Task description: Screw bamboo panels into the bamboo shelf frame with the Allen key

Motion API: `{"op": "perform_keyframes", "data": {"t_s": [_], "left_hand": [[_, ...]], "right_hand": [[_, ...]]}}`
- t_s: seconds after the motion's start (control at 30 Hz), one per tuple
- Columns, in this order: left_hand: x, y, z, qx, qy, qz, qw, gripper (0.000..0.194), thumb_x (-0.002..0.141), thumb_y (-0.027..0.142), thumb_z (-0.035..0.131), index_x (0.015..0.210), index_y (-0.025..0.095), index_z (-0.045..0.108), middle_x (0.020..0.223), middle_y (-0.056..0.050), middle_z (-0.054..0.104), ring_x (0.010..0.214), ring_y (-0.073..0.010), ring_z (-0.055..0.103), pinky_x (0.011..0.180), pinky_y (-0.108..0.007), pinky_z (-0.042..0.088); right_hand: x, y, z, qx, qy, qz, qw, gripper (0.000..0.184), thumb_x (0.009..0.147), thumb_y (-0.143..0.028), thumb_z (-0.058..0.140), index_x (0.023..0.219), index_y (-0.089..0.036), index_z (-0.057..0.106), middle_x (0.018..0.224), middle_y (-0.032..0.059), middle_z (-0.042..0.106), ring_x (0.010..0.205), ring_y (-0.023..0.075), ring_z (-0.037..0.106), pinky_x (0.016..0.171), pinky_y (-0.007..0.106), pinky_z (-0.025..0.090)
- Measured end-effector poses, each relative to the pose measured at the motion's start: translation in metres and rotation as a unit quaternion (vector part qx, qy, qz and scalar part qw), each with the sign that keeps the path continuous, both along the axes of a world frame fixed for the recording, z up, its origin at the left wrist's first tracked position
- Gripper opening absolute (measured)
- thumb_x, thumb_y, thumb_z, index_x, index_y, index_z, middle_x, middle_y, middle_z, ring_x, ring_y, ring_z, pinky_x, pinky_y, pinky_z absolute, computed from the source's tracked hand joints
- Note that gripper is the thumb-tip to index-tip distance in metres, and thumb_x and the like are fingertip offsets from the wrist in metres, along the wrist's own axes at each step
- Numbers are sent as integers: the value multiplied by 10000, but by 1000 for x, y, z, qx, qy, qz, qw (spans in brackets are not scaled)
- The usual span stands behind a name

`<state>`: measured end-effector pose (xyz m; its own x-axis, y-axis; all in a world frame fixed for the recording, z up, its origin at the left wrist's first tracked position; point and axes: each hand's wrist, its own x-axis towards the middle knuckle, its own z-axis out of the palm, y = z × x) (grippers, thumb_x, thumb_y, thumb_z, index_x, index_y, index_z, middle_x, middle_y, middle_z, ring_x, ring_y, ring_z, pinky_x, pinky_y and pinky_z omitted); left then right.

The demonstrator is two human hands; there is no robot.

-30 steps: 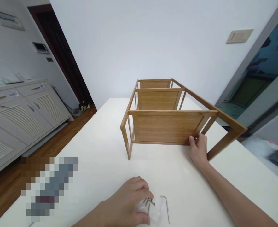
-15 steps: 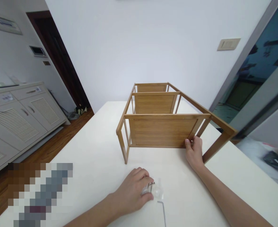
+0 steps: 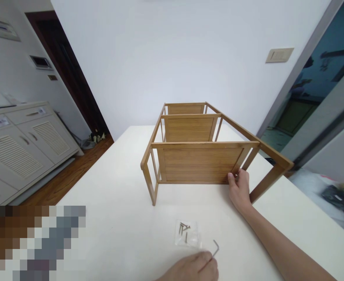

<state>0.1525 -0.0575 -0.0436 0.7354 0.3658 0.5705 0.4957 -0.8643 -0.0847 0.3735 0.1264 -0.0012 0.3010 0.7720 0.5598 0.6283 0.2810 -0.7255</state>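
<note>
Left hand (image 3: 197, 267): bottom centre, fingers closed around key (image 3: 218, 248), bent end free.
Right hand (image 3: 240, 192): clamped on lower edge of rack (image 3: 201, 164), mid-frame, likely steadying it.
Bag (image 3: 193, 239): lower centre, presumably grouping screws (image 3: 186, 237).

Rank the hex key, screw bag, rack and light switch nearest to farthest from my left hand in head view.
1. Hex key: in the left hand.
2. Screw bag: just ahead.
3. Rack: farther back.
4. Light switch: wall, right.
</note>
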Motion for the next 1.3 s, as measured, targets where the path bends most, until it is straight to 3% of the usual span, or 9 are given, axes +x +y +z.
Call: {"op": "perform_keyframes", "data": {"t_s": [0.2, 0.3, 0.4, 0.53, 0.63, 0.8, 1.03, 1.17, 1.3], "left_hand": [[7, 6, -17, 58, 61, 60, 995, 379, 939, 315, 468, 1100, 12, 629, 1056, -157, 711, 1039, -232, 624, 871, -286, 513], [9, 4, -15, 85, 20, 68, 994, 365, 954, 300, 431, 1063, 20, 639, 1003, -157, 718, 998, -224, 637, 826, -282, 520], [2, 8, 13, 115, -76, 48, 989, 293, 961, 218, 380, 961, 86, 641, 877, -118, 708, 842, -196, 647, 725, -289, 529], [-26, 25, 66, -92, -83, 108, 986, 226, 904, 85, 397, 921, 141, 615, 733, -57, 630, 673, -179, 572, 639, -325, 509], [-44, 37, 79, -217, -128, 164, 954, 218, 888, 56, 433, 882, 174, 616, 776, -41, 623, 753, -182, 567, 678, -324, 499], [-45, 42, 56, -253, -107, 144, 951, 170, 850, 55, 498, 847, 175, 618, 808, -40, 608, 812, -189, 542, 720, -321, 468], [-39, 55, 45, -131, -103, 121, 979, 75, 849, 149, 565, 790, 176, 602, 751, -28, 591, 731, -157, 499, 634, -280, 392], [-12, 66, 41, -27, -50, 28, 998, 127, 905, 272, 581, 803, 198, 587, 737, 14, 617, 685, -131, 481, 582, -280, 310], [23, 74, 12, 7, 6, 27, 1000, 307, 890, 315, 601, 634, 178, 503, 570, 33, 538, 564, -109, 435, 561, -291, 278]], "right_hand": [[0, 1, 0, 1, -5, -6, 1000, 187, 867, -405, 434, 933, -230, 429, 953, 47, 434, 878, 216, 437, 755, 392, 396], [0, 0, 1, -2, -5, -6, 1000, 186, 866, -406, 437, 926, -230, 430, 952, 45, 432, 870, 213, 433, 751, 390, 394], [-1, -1, 2, -4, -7, -5, 1000, 181, 866, -410, 435, 903, -233, 428, 945, 42, 428, 870, 213, 428, 744, 385, 393], [0, -1, 3, 0, -16, -11, 1000, 181, 868, -415, 425, 890, -235, 428, 918, 35, 426, 860, 214, 427, 747, 390, 387], [1, 0, 2, 2, -17, -10, 1000, 193, 871, -425, 423, 905, -235, 435, 920, 38, 431, 863, 218, 429, 744, 390, 386], [1, 1, 1, 4, -5, -8, 1000, 227, 873, -446, 422, 938, -229, 444, 940, 45, 438, 872, 222, 435, 745, 387, 386], [3, 1, 1, 16, -15, -8, 1000, 242, 879, -467, 422, 911, -230, 452, 914, 36, 449, 877, 227, 446, 750, 386, 378], [3, 2, 3, 23, -15, -5, 1000, 260, 884, -488, 417, 896, -231, 451, 887, 34, 454, 846, 228, 447, 744, 391, 374], [2, 2, 5, 22, -13, -2, 1000, 272, 881, -504, 420, 898, -234, 451, 882, 35, 458, 836, 233, 451, 728, 392, 376]]}}
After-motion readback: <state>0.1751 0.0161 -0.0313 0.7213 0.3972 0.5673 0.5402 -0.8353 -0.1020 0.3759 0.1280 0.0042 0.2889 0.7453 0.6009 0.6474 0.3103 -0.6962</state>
